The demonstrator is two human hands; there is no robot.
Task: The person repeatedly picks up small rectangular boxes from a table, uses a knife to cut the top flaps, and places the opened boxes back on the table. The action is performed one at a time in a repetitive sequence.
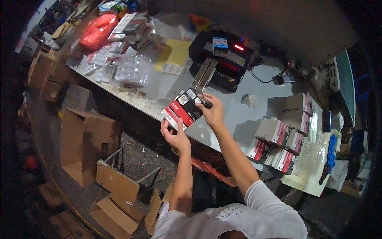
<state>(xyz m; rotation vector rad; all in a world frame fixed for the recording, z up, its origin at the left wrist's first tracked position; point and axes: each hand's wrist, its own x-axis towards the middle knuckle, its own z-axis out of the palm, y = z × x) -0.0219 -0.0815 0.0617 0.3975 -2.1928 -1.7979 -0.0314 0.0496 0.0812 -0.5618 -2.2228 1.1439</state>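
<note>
A small carton (pixel 184 108), black with a red band and white edge, is held tilted over the table's front edge. My left hand (pixel 175 137) is closed on its lower corner, thumb on the printed face. At the upper right corner of the carton, my right hand (pixel 212 111) is closed around a small black-handled tool (pixel 207 104); its working end is hard to make out. Just beyond the carton stands a black machine (pixel 221 59) with a red lit display. A metal chute (pixel 205 73) runs from it toward the carton.
Similar cartons (pixel 274 131) are stacked at the right of the white table (pixel 242 107). Clear plastic packs (pixel 131 69), a red bag (pixel 98 31) and a yellow sheet (pixel 174 53) lie at the left. Open cardboard boxes (pixel 85 143) and a stool (pixel 117 181) stand on the floor.
</note>
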